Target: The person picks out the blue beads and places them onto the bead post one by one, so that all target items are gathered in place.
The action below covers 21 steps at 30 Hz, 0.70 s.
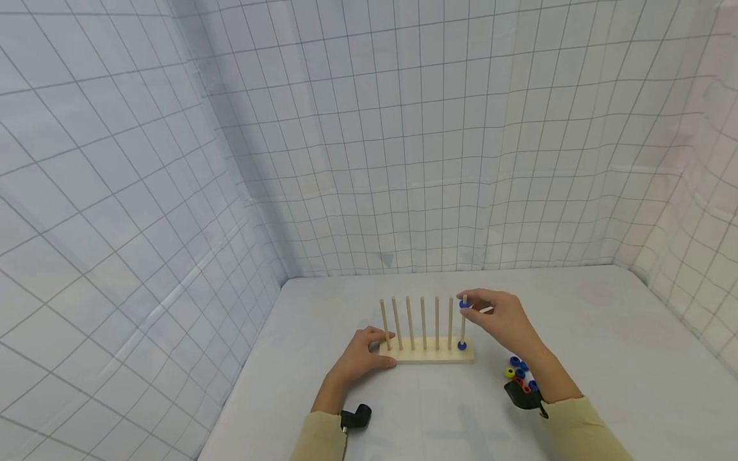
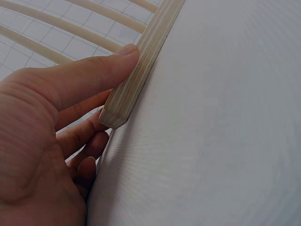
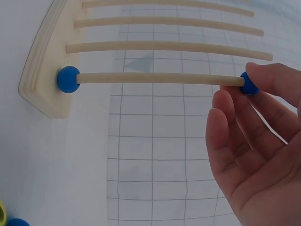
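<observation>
A pale wooden base (image 1: 426, 360) with several upright pegs (image 1: 423, 323) stands on the table. At its left end my left hand (image 1: 360, 355) grips the base, thumb along the front edge, as the left wrist view also shows (image 2: 70, 113). My right hand (image 1: 498, 320) pinches a blue bead (image 3: 249, 84) around the top of the rightmost peg (image 3: 160, 78). Another blue bead (image 3: 68, 79) sits at the foot of that same peg, against the base. The other pegs carry no beads.
Right of the base, by my right wrist, lies a loose group of blue beads (image 1: 515, 361), a yellow bead (image 1: 510, 372) and red pieces (image 1: 519, 381). White grid-lined cloth (image 1: 415, 160) hangs behind the table and at both sides.
</observation>
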Available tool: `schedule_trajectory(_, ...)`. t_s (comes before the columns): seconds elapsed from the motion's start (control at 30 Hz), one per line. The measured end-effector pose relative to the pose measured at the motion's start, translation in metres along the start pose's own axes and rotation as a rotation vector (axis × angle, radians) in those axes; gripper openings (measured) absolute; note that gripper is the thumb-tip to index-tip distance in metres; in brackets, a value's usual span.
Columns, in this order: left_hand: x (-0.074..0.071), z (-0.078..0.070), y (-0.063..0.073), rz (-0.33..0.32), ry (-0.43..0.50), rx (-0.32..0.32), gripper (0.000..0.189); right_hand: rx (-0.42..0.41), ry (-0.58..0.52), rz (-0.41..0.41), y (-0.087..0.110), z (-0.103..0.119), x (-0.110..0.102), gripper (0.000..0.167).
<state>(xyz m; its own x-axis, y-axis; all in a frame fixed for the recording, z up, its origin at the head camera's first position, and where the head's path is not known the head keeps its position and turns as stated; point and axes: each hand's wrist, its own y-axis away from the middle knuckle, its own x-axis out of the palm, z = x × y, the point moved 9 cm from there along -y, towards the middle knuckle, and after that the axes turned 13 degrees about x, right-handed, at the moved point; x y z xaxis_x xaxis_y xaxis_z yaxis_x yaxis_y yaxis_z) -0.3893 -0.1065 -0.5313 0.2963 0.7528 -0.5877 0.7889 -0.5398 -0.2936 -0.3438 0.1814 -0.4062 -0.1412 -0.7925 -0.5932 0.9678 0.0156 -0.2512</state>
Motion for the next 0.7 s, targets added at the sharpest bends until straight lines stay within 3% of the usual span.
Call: schedule_trajectory(0.7,0.001,0.0026,-0.0003,0.002,-0.009,0.003,0.057,0.027,-0.021,0.068,0.0008,-0.0081,0.0052,0.024)
